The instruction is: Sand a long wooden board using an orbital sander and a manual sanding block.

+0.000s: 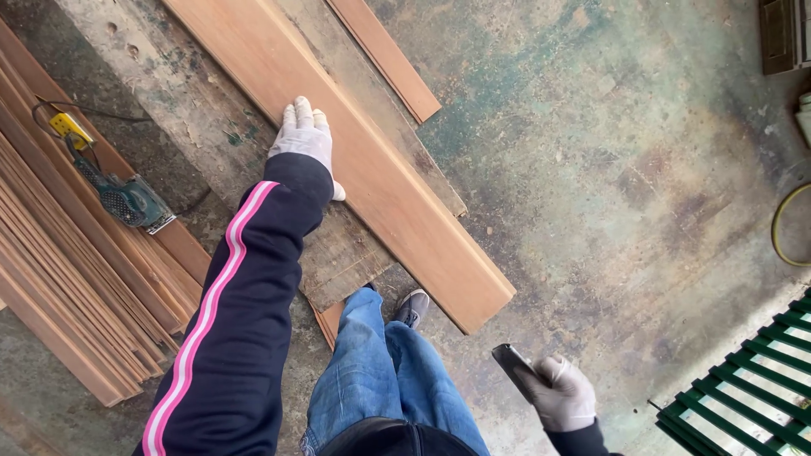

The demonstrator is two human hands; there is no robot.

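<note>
L hand, in a pale glove, is lying flat w/ fingers spread wide on the left edge of a long reddish board, thumb resting on the board face, nothing gripped. The board is running diagonally from top centre down to lower right, lying on a wider grey weathered plank that is sitting on the concrete floor. A second, thinner reddish strip is lying just beside the board, upper right, parallel to it. R hand, also gloved, is closing round a dark flat phone, held low right, well apart from the board; screen end is pointing up-left. At far left a stack of thin wood slats is lying on the floor, and a teal sander w/ a yellow plug and cord is resting on top of it. The L arm is wearing a dark sleeve w/ pink-and-white stripe. Jeans and a grey shoe are showing at bottom centre, the shoe touching the board's lower end area. A green grate is sitting at lower right; a yellow hose is curving at the right edge.
</note>
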